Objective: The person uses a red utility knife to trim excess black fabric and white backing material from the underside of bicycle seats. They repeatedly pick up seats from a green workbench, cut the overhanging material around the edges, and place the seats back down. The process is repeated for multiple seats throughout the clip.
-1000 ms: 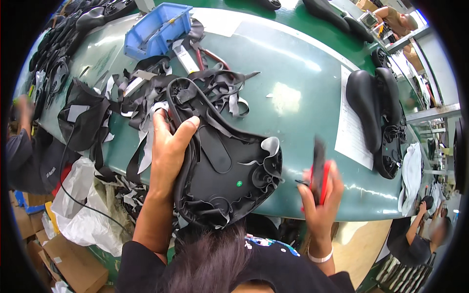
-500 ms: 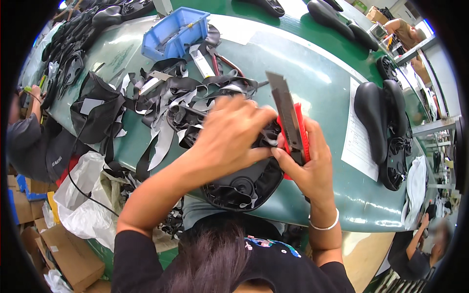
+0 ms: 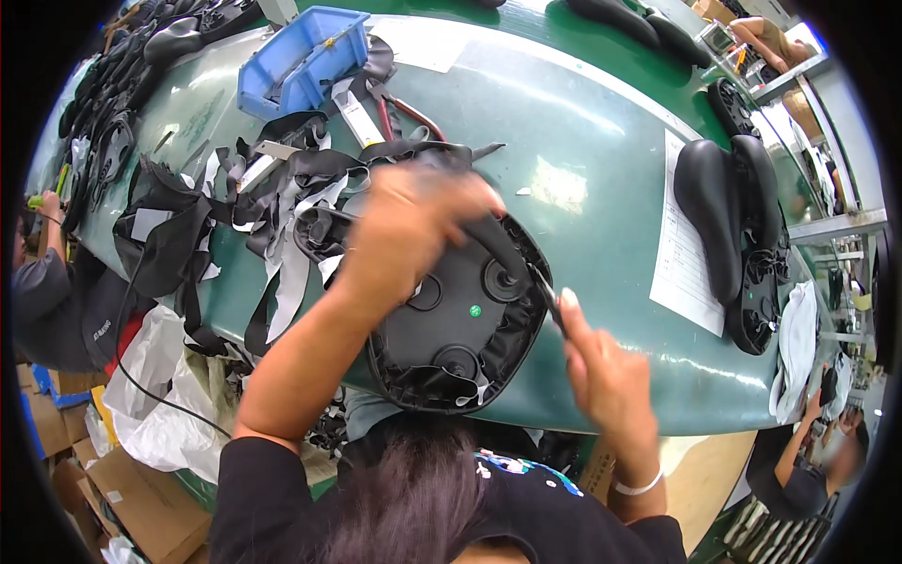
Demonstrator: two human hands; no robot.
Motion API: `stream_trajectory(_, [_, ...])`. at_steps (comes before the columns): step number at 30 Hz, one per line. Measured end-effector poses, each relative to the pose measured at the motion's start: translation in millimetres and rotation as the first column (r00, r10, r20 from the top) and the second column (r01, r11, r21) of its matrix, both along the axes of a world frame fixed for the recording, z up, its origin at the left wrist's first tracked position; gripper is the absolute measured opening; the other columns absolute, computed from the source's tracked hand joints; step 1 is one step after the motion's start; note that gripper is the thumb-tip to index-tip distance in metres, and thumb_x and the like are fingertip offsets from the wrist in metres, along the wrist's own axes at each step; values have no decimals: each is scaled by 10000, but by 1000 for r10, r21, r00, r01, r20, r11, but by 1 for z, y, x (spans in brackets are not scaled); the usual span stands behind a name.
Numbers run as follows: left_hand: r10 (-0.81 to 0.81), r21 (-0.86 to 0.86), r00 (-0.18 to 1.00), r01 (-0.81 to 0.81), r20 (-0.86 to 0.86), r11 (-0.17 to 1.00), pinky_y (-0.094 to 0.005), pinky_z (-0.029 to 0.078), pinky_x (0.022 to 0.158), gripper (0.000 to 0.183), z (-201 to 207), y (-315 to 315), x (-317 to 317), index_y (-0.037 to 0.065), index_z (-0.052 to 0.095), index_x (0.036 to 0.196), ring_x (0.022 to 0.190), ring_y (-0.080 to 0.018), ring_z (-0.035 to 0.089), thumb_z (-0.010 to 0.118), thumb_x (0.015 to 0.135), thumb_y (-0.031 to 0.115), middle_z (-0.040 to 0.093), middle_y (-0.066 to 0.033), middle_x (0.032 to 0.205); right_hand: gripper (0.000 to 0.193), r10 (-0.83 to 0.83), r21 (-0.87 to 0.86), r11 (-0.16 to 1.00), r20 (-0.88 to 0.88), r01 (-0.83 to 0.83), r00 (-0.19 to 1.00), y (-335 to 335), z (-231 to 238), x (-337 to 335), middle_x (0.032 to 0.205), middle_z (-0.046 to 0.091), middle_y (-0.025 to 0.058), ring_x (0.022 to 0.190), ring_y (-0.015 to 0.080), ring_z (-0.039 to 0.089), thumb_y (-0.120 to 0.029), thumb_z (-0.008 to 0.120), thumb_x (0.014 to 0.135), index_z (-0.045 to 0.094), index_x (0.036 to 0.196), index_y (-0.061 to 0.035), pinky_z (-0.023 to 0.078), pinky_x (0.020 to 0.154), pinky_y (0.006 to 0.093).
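Observation:
A black bicycle saddle [image 3: 437, 324] lies underside up at the table's near edge, with gathered black cover material round its rim. My left hand [image 3: 399, 230], smeared by motion, is closed over its far part on a dark strip of cover material [image 3: 496, 246] that stretches to the saddle's right rim. At that rim is the dark blade of a utility knife [image 3: 549, 299]. My right hand [image 3: 609, 376] grips the knife; its handle is mostly hidden in the fingers.
Trimmed black and grey scraps [image 3: 291, 202] lie left of the saddle, near a blue bin [image 3: 305, 66] and red-handled pliers [image 3: 413, 117]. Finished saddles [image 3: 709, 211] rest on a paper sheet [image 3: 669, 263] at right. A co-worker [image 3: 66, 291] is at the left.
The knife has come down from upright near my left hand to the saddle's right rim. My left hand has moved a little up and left, uncovering the saddle's underside. The view has shifted slightly.

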State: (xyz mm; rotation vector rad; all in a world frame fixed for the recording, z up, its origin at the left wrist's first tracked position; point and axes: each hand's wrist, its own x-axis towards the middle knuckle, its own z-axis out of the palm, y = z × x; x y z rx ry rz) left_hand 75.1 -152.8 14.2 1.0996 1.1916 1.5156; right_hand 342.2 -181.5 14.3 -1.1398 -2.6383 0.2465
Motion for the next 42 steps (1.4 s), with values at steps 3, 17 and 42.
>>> stream_trajectory(3, [-50, 154, 697, -86, 715, 984, -285, 425, 657, 210, 9, -14, -7, 16, 597, 777, 642, -152, 535, 520, 887, 178, 617, -84, 692, 618, -163, -167, 973, -11, 159, 986, -41, 8, -5, 614, 496, 63, 447, 244, 511, -73, 617, 824, 439, 1408, -164, 406, 435, 373])
stream_trajectory(17, [272, 136, 878, -237, -394, 962, -313, 397, 770, 245, -6, 35, -17, 11, 678, 788, 800, -167, 512, 649, 834, 250, 650, -36, 938, 477, -107, -1, 994, 161, 109, 981, -22, 31, -20, 566, 513, 81, 427, 264, 507, -177, 599, 869, 516, 1336, -121, 380, 423, 398])
stream_trajectory(42, [-151, 130, 351, 661, -924, 739, -354, 468, 683, 302, 0, 18, -26, 26, 612, 891, 769, -253, 607, 656, 860, 323, 597, -114, 774, 540, 109, -141, 987, 259, -74, 960, 23, 61, 7, 554, 467, 32, 428, 215, 449, -167, 658, 807, 533, 1328, -233, 346, 454, 332])
